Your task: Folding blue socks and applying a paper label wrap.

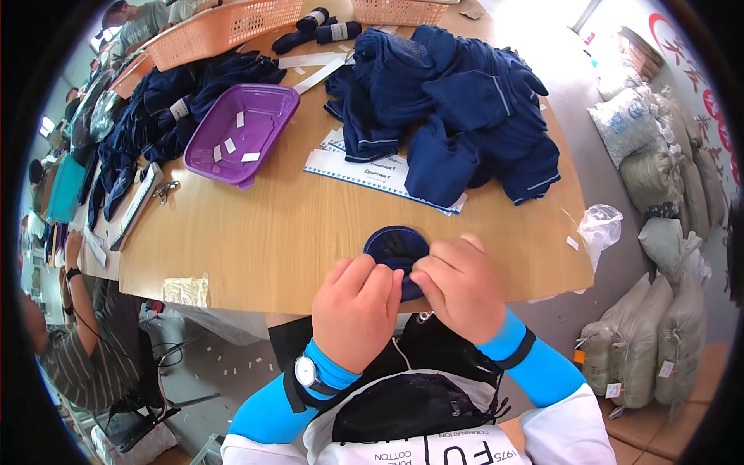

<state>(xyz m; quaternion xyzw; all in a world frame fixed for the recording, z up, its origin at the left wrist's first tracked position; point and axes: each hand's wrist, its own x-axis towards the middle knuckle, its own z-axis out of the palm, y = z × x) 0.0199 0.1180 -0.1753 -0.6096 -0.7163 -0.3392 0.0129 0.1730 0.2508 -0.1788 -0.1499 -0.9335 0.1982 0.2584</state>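
Observation:
My left hand and my right hand are close together at the table's front edge. Both have their fingers curled and thumbs pressed in, gripping a navy sock between them. Its rounded, dark opening points away from me, and the fingers cover much of its near part. Farther back lies a heap of navy socks, some with a pale line along the edge. White printed paper strips stick out from under the heap.
A purple plastic basin holds small white labels. More dark socks lie at the left, before an orange basket. Rolled, banded socks sit at the back. Stuffed sacks stand on the right. A co-worker sits at left.

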